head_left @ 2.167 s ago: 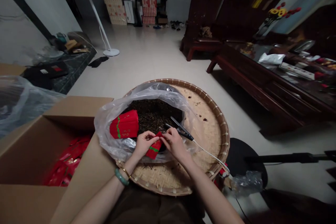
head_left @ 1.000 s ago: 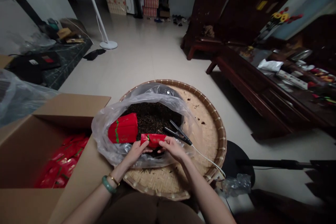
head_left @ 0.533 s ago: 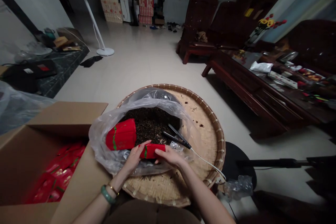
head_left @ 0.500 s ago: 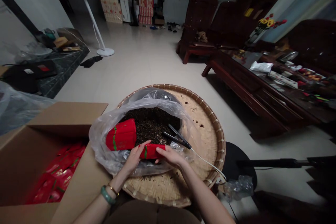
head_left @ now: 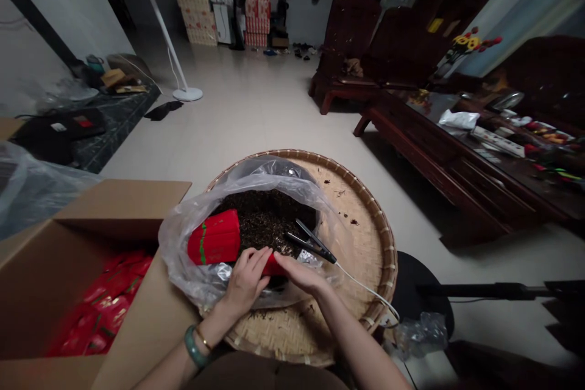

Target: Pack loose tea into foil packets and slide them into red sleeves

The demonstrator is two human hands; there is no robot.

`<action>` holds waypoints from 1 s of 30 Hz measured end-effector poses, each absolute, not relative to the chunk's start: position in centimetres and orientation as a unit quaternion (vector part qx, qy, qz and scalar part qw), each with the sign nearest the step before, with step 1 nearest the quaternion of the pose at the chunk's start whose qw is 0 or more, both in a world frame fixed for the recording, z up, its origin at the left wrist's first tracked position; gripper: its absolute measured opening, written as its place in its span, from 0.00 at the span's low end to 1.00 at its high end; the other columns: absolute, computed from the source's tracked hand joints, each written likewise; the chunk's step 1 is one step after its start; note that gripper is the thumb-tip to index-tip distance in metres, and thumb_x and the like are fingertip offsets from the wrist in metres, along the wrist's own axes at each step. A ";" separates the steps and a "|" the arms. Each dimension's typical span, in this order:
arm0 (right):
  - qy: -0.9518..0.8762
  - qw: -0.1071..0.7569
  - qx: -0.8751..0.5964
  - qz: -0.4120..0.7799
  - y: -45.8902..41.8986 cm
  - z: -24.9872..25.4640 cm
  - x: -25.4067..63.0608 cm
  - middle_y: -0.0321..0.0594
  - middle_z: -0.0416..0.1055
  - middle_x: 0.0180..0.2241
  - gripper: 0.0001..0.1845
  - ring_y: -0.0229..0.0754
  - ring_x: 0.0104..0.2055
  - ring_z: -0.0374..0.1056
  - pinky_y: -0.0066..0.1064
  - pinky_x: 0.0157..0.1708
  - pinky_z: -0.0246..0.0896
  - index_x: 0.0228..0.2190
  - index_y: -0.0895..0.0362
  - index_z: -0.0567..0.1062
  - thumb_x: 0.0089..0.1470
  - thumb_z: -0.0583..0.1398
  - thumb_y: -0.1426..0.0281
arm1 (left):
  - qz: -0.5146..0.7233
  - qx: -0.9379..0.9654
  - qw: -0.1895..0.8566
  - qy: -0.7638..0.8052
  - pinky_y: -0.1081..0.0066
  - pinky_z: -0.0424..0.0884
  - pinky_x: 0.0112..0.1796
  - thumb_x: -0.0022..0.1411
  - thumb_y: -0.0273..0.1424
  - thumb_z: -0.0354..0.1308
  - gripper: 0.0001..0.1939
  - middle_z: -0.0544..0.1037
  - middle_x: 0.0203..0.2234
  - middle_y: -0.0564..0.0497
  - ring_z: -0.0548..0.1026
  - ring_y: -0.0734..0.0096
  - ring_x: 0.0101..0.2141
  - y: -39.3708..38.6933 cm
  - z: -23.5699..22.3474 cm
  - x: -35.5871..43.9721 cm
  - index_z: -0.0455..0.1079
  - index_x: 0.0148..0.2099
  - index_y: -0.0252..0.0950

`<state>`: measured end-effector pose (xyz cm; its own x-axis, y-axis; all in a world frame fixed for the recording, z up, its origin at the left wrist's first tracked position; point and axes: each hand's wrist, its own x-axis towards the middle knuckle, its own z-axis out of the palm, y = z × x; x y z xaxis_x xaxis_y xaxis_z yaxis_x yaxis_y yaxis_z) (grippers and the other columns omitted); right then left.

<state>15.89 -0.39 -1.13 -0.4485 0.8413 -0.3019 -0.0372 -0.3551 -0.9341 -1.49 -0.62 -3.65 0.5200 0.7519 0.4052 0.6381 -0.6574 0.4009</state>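
Round, woven tray (head_left: pixel 365 244) below: left hand (head_left: pixel 245 280) and right hand (head_left: pixel 300 274), grip clamped on a red packet (head_left: pixel 273 266).

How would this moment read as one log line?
left hand: holding red packet | right hand: touching same packet | corded black tool: arms apart | plastic bag: open, dark shreds inside

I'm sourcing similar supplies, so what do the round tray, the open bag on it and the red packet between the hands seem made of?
Round tray: probably bamboo, matte, judging by its woven flat strips and bound rim.
Open bag: thin translucent plastic, given its crinkles and shiny highlights.
Red packet: smooth-looking, but too covered to settle paper or film.
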 end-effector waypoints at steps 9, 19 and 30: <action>-0.490 0.406 -0.515 0.575 2.9 -1.0 18.6 0.46 0.74 0.36 0.24 0.44 0.40 0.69 0.40 0.44 0.64 0.37 0.59 0.76 0.57 0.50 0.54 | 0.386 0.795 0.107 0.455 0.58 0.71 0.44 0.55 0.25 0.58 0.20 0.75 0.42 0.44 0.71 0.59 0.42 0.6 -5.0 -2.0 0.64 0.52 0.35; -0.770 0.128 -0.589 0.208 7.9 -4.4 12.4 0.47 0.50 0.61 0.42 0.55 0.59 0.51 0.47 0.51 0.56 0.58 0.46 0.57 0.43 0.59 0.83 | 0.448 0.752 0.119 0.469 0.61 0.74 0.42 0.54 0.26 0.58 0.22 0.70 0.39 0.45 0.72 0.62 0.41 0.2 -5.1 -2.2 0.63 0.53 0.35; -0.718 0.241 -0.598 0.261 8.9 -5.2 12.3 0.41 0.63 0.45 0.23 0.45 0.47 0.59 0.36 0.46 0.59 0.42 0.51 0.70 0.43 0.61 0.80 | 0.472 0.759 0.065 0.444 0.64 0.75 0.41 0.57 0.27 0.57 0.28 0.71 0.41 0.44 0.74 0.63 0.41 0.1 -5.5 -2.2 0.56 0.59 0.37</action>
<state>12.27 8.92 -5.21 -0.1684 0.9851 0.0336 0.7340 0.1481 -0.6628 -2.19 0.12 -5.54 0.1591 0.7352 0.6589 0.6127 -0.5969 0.5181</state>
